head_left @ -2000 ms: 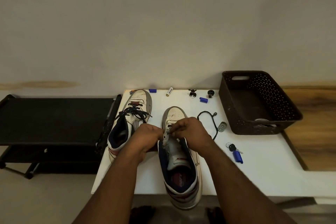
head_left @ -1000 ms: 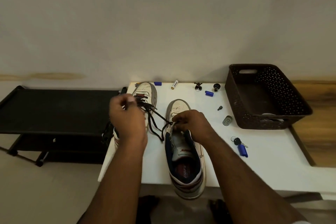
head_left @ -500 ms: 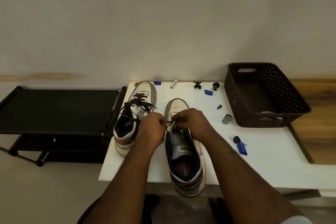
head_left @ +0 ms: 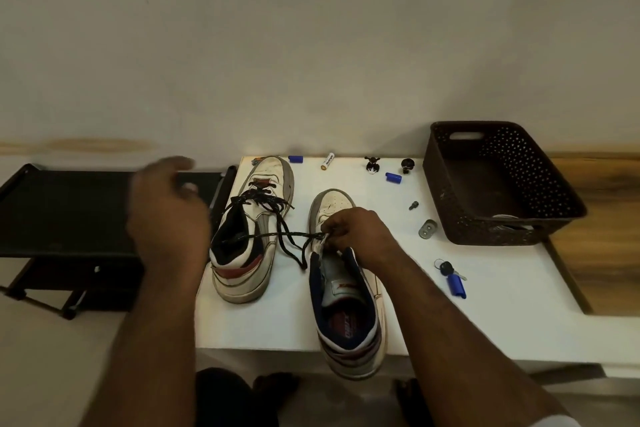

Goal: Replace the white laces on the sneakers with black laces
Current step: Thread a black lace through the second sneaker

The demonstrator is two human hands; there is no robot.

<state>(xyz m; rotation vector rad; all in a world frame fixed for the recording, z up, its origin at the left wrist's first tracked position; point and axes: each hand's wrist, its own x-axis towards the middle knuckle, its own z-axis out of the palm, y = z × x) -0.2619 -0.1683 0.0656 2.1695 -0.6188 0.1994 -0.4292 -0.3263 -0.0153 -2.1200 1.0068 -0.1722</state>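
Two white high-top sneakers stand on the white table (head_left: 485, 319). The left sneaker (head_left: 256, 253) is laced in black. The right sneaker (head_left: 346, 308) hangs its heel over the front edge. A black lace (head_left: 277, 236) runs taut from its lowest eyelets leftward across the left sneaker, with a loose loop (head_left: 294, 253) hanging between the shoes. My right hand (head_left: 356, 232) pinches the right sneaker's eyelet flap where the lace comes out. My left hand (head_left: 166, 215), blurred, is far out to the left over the rack, closed on the lace's other end.
A dark perforated basket (head_left: 498, 236) sits at the table's right. Keys with a blue fob (head_left: 453, 279), a metal plate (head_left: 427, 229), a screw (head_left: 413, 205), a battery (head_left: 327, 161) and blue caps (head_left: 393, 177) lie scattered. A black rack (head_left: 62, 204) stands left of the table.
My left hand has swung away from the right sneaker to the left, drawing the black lace out taut across the left sneaker. My right hand stays at the eyelets.
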